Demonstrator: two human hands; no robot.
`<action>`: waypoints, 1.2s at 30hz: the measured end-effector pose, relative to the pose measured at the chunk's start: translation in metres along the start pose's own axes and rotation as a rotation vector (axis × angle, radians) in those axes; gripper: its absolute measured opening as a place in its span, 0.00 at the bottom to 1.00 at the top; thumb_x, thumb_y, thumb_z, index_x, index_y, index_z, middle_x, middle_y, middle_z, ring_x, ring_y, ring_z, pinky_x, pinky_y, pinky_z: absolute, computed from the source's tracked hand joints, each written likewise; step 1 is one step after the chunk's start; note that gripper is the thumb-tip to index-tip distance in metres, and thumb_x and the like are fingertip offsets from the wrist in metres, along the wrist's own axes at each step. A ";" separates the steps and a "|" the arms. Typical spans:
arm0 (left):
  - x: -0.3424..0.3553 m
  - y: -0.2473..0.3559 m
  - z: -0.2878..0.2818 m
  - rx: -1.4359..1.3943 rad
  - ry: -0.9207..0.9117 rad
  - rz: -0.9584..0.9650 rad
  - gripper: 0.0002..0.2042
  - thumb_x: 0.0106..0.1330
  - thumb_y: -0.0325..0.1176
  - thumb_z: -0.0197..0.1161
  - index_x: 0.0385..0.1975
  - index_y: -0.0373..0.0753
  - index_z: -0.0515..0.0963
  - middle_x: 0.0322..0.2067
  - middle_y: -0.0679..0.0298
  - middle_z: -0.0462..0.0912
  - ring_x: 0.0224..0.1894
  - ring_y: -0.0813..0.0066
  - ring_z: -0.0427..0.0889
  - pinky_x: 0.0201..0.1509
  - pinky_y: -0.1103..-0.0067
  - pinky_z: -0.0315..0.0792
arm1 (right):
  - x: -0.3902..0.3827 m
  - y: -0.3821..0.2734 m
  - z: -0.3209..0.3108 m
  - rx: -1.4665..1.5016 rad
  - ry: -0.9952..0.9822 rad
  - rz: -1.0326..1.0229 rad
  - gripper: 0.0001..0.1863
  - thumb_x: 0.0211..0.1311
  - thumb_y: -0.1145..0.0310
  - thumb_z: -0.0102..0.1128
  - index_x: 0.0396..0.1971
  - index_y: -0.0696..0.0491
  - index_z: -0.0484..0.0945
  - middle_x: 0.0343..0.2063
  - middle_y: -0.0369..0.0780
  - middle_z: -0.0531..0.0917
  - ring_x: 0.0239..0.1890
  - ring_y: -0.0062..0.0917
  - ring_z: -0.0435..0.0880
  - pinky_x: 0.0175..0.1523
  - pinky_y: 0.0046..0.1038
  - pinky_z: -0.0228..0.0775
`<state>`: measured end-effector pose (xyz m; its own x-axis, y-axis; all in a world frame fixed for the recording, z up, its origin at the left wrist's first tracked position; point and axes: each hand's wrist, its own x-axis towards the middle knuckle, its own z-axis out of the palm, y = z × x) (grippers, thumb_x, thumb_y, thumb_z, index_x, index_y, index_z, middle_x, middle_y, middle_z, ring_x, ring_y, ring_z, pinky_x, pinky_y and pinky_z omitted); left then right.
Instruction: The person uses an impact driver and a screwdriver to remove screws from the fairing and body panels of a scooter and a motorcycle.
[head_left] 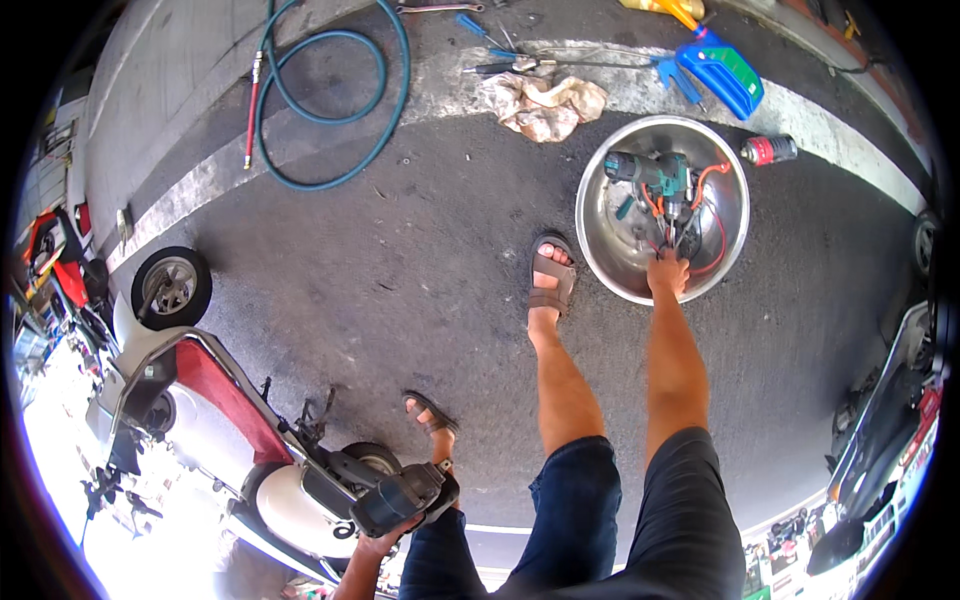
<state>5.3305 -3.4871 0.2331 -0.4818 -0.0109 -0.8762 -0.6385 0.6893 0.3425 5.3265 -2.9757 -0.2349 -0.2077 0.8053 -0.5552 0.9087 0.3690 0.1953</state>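
My right hand [668,275] reaches into a wide steel bowl [600,250], its fingers closed among red and black wires [718,245] and metal pieces; what they grip is unclear. In the bowl lie a teal-and-black power drill [650,175] and orange-handled tools [705,185]. At the lower left, my left hand [388,535] is closed on a black housing [390,500] at the end of a white scooter [295,505] with a red panel.
A teal hose [385,60], crumpled rag [540,105], blue-handled tools [680,80], blue jug [725,75] and spray can [768,150] lie along the top. A loose wheel [170,287] is at left; another vehicle [870,440] stands at right. My sandalled feet [550,275] are between scooter and bowl.
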 end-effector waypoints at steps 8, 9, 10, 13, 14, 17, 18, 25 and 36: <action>0.033 0.050 0.015 -0.049 -0.211 0.278 0.30 0.56 0.32 0.76 0.58 0.34 0.71 0.42 0.61 0.81 0.45 0.74 0.81 0.50 0.74 0.75 | 0.040 0.060 -0.036 0.244 0.003 -0.440 0.16 0.63 0.57 0.54 0.40 0.49 0.85 0.30 0.43 0.86 0.32 0.38 0.85 0.40 0.40 0.76; 0.022 0.087 0.015 -0.094 -0.127 0.205 0.28 0.57 0.34 0.76 0.57 0.35 0.72 0.43 0.61 0.81 0.45 0.71 0.81 0.51 0.73 0.75 | 0.022 0.047 -0.046 0.685 -0.268 -0.276 0.12 0.63 0.59 0.56 0.37 0.48 0.84 0.24 0.37 0.79 0.25 0.26 0.79 0.29 0.30 0.68; 0.010 0.104 0.013 -0.156 -0.099 0.192 0.28 0.58 0.36 0.75 0.56 0.36 0.72 0.44 0.61 0.81 0.46 0.69 0.80 0.53 0.72 0.74 | 0.004 0.033 -0.062 1.100 -0.456 -0.020 0.07 0.63 0.61 0.59 0.34 0.47 0.82 0.17 0.30 0.71 0.17 0.14 0.72 0.18 0.20 0.60; -0.010 0.095 0.018 -0.146 0.047 0.298 0.27 0.59 0.39 0.74 0.55 0.36 0.73 0.47 0.60 0.81 0.49 0.69 0.79 0.55 0.72 0.72 | -0.070 0.035 -0.117 1.118 -0.703 -0.240 0.07 0.68 0.70 0.52 0.39 0.53 0.79 0.21 0.30 0.72 0.19 0.12 0.69 0.21 0.15 0.56; -0.021 0.104 0.018 -0.183 0.069 0.319 0.26 0.59 0.40 0.74 0.55 0.36 0.73 0.47 0.60 0.81 0.50 0.69 0.78 0.56 0.71 0.72 | -0.114 0.029 -0.149 1.151 -0.806 -0.296 0.10 0.69 0.72 0.49 0.43 0.55 0.79 0.26 0.32 0.75 0.22 0.13 0.71 0.23 0.16 0.60; -0.065 0.153 -0.005 -0.394 0.105 0.259 0.25 0.61 0.40 0.73 0.54 0.36 0.74 0.49 0.61 0.81 0.52 0.69 0.77 0.57 0.71 0.70 | -0.244 -0.002 -0.251 0.883 -0.849 -0.735 0.13 0.68 0.71 0.50 0.49 0.57 0.78 0.39 0.36 0.78 0.36 0.20 0.80 0.39 0.21 0.72; -0.078 0.157 -0.011 -0.433 0.150 0.315 0.24 0.60 0.39 0.74 0.53 0.36 0.75 0.48 0.61 0.81 0.50 0.69 0.78 0.57 0.72 0.71 | -0.288 -0.013 -0.277 0.849 -0.818 -0.982 0.14 0.67 0.72 0.53 0.50 0.57 0.77 0.42 0.37 0.78 0.41 0.23 0.80 0.44 0.23 0.72; -0.165 0.160 -0.078 -0.732 0.171 0.508 0.28 0.62 0.39 0.72 0.59 0.35 0.71 0.53 0.60 0.79 0.58 0.70 0.74 0.64 0.71 0.66 | -0.560 -0.076 -0.421 0.637 -1.112 -1.527 0.38 0.56 0.72 0.68 0.65 0.56 0.59 0.54 0.43 0.73 0.56 0.30 0.75 0.60 0.32 0.69; -0.352 -0.002 -0.227 -0.654 0.251 0.826 0.56 0.59 0.54 0.70 0.75 0.35 0.36 0.71 0.46 0.50 0.75 0.55 0.50 0.76 0.65 0.49 | -0.835 -0.078 -0.403 0.589 -0.967 -1.694 0.38 0.56 0.65 0.69 0.65 0.54 0.60 0.52 0.42 0.78 0.52 0.29 0.81 0.55 0.31 0.74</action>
<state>5.3652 -3.6492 0.6177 -0.9716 0.0802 -0.2225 -0.2205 0.0329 0.9748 5.2826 -3.4900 0.5395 -0.7600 -0.6470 -0.0621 0.0757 0.0068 -0.9971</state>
